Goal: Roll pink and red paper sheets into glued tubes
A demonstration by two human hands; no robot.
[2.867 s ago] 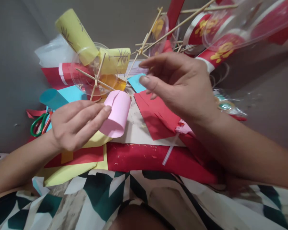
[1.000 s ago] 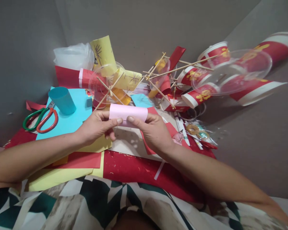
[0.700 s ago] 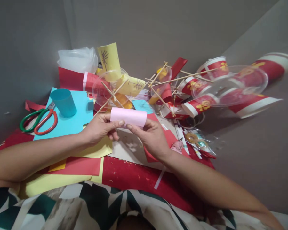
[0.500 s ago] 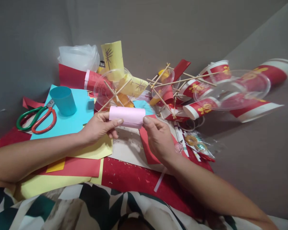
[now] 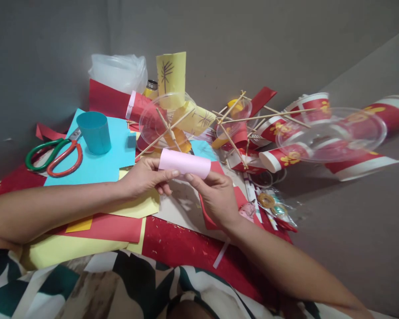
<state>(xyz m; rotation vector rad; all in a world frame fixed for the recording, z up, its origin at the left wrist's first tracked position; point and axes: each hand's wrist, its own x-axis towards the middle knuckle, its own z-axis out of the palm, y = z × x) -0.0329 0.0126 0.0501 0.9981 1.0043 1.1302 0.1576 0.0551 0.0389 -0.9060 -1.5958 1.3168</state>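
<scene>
A red cloth covered the surface, sprinkled with small pale scraps, and a whitish board lay on it, smudged in the middle. Plain grey walls closed in behind and at the sides. Over the board, the fingers of the left hand and the right hand grasped a pink tube by its two ends, thumbs along its lower front edge; it was held sideways, its right end dipping slightly.

To the left, a teal tube stood on blue paper beside scissors with one green and one red handle. Yellow paper and red paper lay nearer the person, partly hidden under the left forearm. A clear strip lay on the cloth by the right forearm.

Just behind the pink tube, crossed sticks stood over a clear lid, with two yellow tubes rising beyond, crowding that side. Behind them were a white bag and a bottle. More sticks stretched rightward towards red-and-white cups, which surrounded another clear lid and filled the far right. Below the cups, a clear packet of rings lay near some pens.
</scene>
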